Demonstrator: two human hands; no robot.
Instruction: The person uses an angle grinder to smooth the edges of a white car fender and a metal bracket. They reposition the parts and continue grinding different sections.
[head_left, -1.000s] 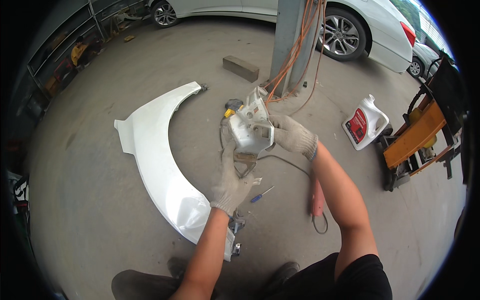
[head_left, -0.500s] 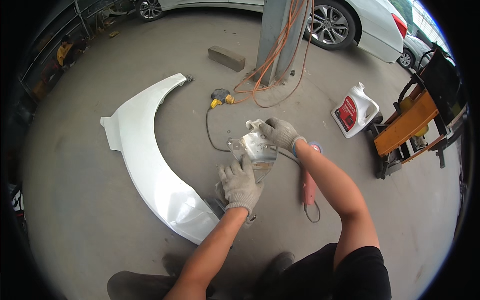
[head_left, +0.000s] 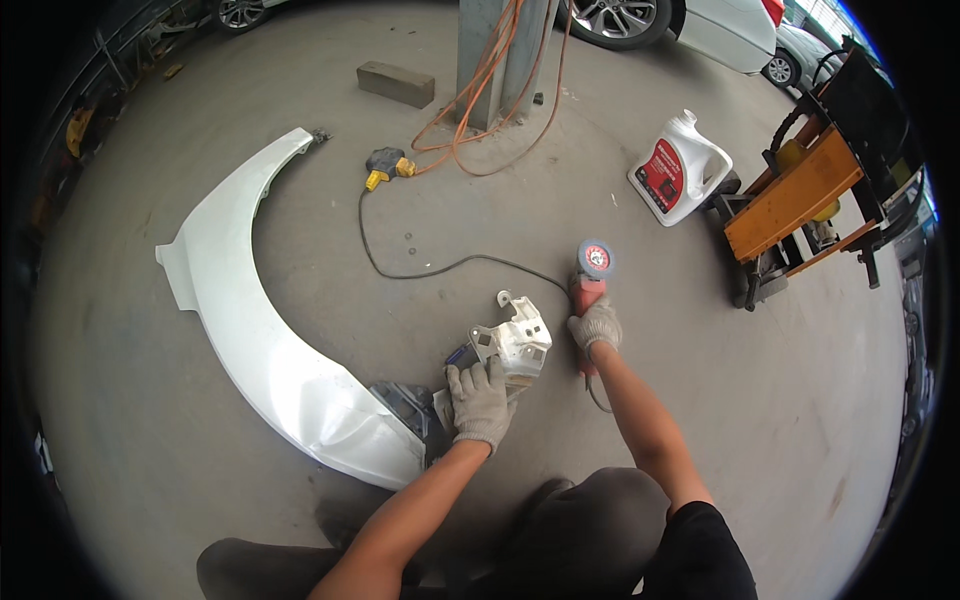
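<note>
The red grinder (head_left: 590, 292) is grasped by the right hand (head_left: 599, 326). The white metal part (head_left: 520, 343) is touched by the left hand (head_left: 480, 404), whose grip can't be told.

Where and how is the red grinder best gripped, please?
Probably around its long red body, from the near right, where the right hand lies; the body stretches lengthwise, disc at the far end and cord at the near end, leaving its middle best for holding.

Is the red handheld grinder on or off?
Probably off: the round grey disc on the red handheld grinder looks crisp, not blurred.
</note>
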